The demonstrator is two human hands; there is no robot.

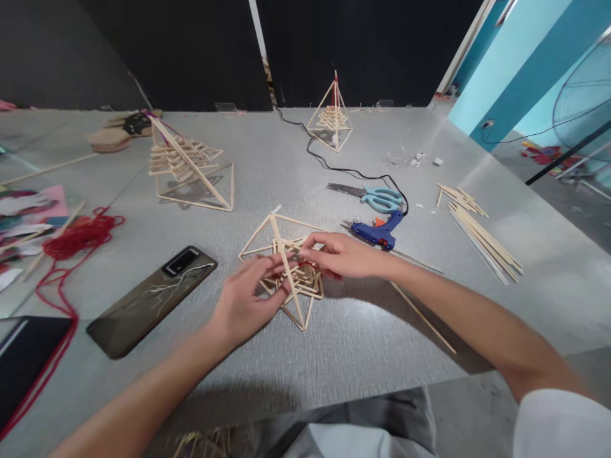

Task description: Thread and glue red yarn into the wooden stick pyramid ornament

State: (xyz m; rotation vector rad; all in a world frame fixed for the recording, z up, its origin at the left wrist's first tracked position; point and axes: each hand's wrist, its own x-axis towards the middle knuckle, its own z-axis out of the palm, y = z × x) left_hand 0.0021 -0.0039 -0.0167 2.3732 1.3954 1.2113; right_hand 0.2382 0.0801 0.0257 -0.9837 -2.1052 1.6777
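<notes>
A small pyramid frame of thin wooden sticks stands on the grey mat just in front of me, with stacked stick layers inside it. My left hand reaches into the frame from the near left, its fingers bent around the inner sticks. My right hand comes in from the right and pinches something small at the frame's middle, where a bit of red thread shows. What the fingertips hold is too small to make out.
A dark phone lies to the left, red yarn beyond it. A blue glue gun and scissors lie behind the right hand, loose sticks to the right. Two finished stick pyramids stand farther back.
</notes>
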